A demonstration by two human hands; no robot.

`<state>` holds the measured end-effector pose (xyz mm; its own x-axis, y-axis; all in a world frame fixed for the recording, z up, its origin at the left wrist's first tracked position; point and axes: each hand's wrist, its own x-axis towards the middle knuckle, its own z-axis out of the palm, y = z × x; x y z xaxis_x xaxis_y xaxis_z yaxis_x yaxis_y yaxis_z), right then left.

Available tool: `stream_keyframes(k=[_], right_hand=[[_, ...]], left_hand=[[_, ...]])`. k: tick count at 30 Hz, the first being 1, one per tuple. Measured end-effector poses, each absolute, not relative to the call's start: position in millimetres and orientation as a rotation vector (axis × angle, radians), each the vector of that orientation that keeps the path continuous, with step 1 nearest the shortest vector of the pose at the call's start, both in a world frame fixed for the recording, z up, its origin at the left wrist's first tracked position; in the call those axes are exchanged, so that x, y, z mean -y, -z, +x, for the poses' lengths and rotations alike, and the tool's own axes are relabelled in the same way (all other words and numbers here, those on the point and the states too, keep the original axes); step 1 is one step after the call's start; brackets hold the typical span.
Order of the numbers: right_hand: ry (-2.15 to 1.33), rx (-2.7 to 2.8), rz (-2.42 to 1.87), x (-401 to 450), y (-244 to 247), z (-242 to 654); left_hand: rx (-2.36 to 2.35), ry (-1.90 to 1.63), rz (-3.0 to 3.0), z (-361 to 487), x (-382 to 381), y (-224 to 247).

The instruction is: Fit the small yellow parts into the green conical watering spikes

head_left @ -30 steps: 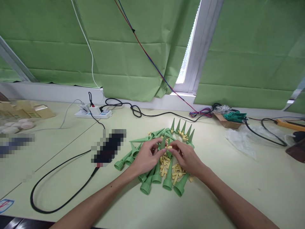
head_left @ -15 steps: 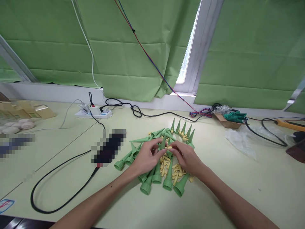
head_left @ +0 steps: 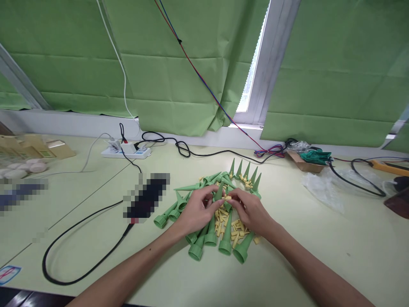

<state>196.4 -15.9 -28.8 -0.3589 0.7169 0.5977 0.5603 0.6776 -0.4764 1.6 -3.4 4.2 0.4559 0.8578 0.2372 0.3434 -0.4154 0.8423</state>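
My left hand (head_left: 200, 209) has its fingers closed round a green cone (head_left: 219, 192), whose tip points up. A small yellow piece (head_left: 227, 198) is pinched in the fingers of my right hand (head_left: 251, 209), against the side of that cone. Under and between the hands lies a pile of yellow pieces (head_left: 237, 230). Several green cones lie around them, one with its open end toward me (head_left: 241, 253). Behind my right hand several cones stand upright in a curved row, among them a green cone (head_left: 247, 170), with yellow pieces at their bases.
A dark pixelated object (head_left: 148, 196) with a black cable lies on the table (head_left: 179, 285) at left. Behind it is a white power strip (head_left: 128, 152). Cardboard pieces (head_left: 41, 146) are far left; a small box (head_left: 305, 163) and clear plastic (head_left: 322, 192) lie at right.
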Motion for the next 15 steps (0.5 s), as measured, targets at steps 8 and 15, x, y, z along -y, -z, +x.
stream_keyframes(k=[8, 15], right_hand=[[-0.225, 2.028, -0.970, 15.5, 28.3, 195.8], [-0.202, 2.028, -0.948, 14.8, 29.7, 195.8]], left_hand=[[-1.011, -0.891, 1.958, 1.3, 3.7, -5.0], [-0.993, -0.891, 1.936, 1.4, 3.1, -3.2]])
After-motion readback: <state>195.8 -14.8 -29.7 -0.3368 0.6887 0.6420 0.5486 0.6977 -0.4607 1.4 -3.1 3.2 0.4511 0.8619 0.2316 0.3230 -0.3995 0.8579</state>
